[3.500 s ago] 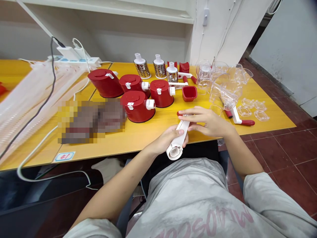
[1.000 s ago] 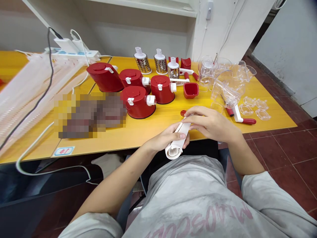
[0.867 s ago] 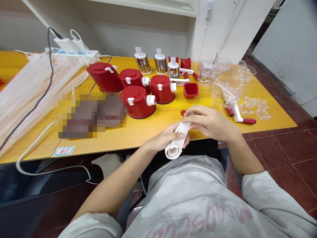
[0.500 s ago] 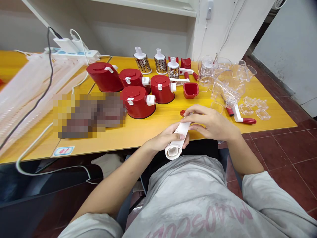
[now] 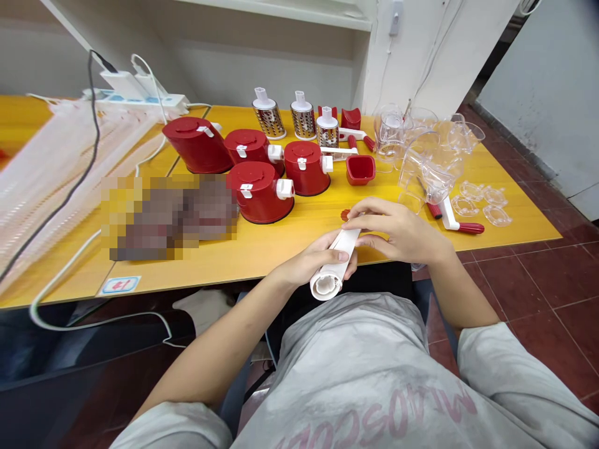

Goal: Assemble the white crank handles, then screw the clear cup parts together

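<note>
A white plastic tube (image 5: 337,262) with a toothed inner piece showing in its near end is held just past the table's front edge, tilted towards me. My left hand (image 5: 322,254) is closed around its near half, thumb on top. At the far end, my right hand (image 5: 390,231) has its fingers and thumb on the tube, hiding that end. A small red ridged part (image 5: 345,214) shows beside my right fingertips; whether it touches the tube I cannot tell. Beyond my hands are red housings (image 5: 264,199) with white spouts and a small red cup (image 5: 360,169).
Metal grater drums (image 5: 269,118) stand at the back. Clear plastic parts (image 5: 425,162) and clear rings (image 5: 496,215) lie to the right, beside a white crank (image 5: 452,218) with a red handle. On the left are a power strip (image 5: 163,107), cables and pale netting (image 5: 60,156).
The tube's near end has shifted very slightly left. A little more of the small red part shows by my right fingertips. Both hands keep nearly the same hold.
</note>
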{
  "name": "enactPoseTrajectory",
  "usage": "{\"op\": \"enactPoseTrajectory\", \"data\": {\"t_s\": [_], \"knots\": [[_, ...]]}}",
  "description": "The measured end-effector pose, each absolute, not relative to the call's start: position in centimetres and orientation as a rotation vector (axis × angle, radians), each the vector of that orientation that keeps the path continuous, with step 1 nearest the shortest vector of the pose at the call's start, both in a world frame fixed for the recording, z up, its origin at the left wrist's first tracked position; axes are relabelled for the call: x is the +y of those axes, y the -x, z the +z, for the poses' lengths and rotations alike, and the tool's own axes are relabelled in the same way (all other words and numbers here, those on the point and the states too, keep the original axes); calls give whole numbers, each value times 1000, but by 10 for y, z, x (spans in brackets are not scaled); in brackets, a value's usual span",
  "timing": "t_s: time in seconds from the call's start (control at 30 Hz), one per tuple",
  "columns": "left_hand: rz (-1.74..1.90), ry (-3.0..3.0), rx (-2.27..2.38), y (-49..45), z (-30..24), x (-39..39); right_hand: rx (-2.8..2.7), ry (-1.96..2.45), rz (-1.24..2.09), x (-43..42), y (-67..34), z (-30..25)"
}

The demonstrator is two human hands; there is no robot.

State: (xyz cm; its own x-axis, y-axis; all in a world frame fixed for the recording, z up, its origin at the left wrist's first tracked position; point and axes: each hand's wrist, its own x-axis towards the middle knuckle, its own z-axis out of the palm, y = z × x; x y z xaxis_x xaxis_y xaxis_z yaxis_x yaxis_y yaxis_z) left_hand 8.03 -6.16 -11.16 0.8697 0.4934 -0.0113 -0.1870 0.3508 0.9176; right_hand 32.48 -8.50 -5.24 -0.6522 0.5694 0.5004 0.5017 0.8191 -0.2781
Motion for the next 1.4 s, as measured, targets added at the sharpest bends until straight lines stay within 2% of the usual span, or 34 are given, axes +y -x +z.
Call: {"op": "enactPoseTrajectory", "data": {"t_s": [0.73, 1.4], "knots": [[466, -1076, 342, -80, -114, -60, -2419, 811, 236, -82, -326, -57], [293, -952, 189, -74, -119, -53, -2364, 762, 374, -77, -326, -55]]}}
